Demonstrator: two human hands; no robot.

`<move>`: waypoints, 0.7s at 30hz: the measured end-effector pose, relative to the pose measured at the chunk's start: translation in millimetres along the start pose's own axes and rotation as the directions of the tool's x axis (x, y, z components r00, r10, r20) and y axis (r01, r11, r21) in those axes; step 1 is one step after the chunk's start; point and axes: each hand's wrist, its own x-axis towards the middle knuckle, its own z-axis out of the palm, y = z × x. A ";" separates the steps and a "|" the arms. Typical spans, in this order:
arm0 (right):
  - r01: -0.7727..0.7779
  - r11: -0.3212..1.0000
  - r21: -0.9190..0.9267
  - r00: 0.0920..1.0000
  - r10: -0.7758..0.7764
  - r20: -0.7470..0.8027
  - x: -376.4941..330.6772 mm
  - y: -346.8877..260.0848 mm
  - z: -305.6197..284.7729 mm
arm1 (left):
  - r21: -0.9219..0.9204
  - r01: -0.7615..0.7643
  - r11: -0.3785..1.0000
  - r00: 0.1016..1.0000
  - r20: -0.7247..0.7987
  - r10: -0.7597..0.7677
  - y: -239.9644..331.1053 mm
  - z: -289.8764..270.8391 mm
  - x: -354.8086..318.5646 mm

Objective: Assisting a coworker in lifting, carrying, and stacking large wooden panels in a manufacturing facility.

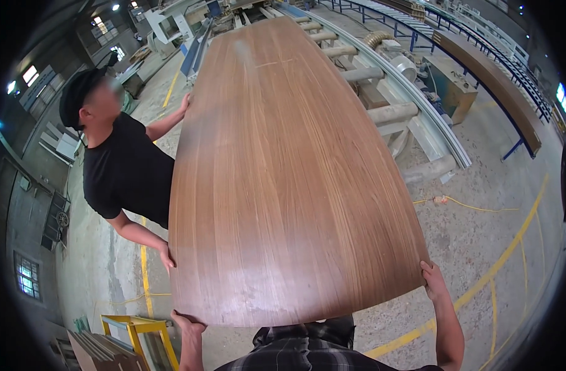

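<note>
1. Nearest the camera, the left hand (188,324) and right hand (433,281) each have fingers curled on the near corners of the wooden panel (289,185), which is lifted.
2. Alongside, a co-worker's hand (167,258) steadies its left edge.
3. Beyond, the panel's far end sits over the roller conveyor (382,114), not fully clear of it.

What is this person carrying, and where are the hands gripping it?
A large wood-veneer panel. The left hand grips its near left corner, the right hand its near right corner. A co-worker's hands hold its left edge.
</note>
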 end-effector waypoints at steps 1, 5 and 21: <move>-0.003 0.999 0.048 1.000 0.003 0.001 3.8 -2.5 -0.6 | -0.002 0.010 1.000 1.000 -0.005 -0.010 -2.0 3.8 0.8; -0.011 0.991 0.132 1.000 0.011 0.003 12.3 -17.8 -6.9 | -0.001 0.015 1.000 0.999 -0.032 -0.015 -14.1 14.6 -2.7; 0.176 0.935 0.307 0.971 -0.114 -0.209 110.2 -73.2 -122.7 | -0.080 0.015 0.997 1.000 0.007 -0.015 -157.1 106.9 -91.4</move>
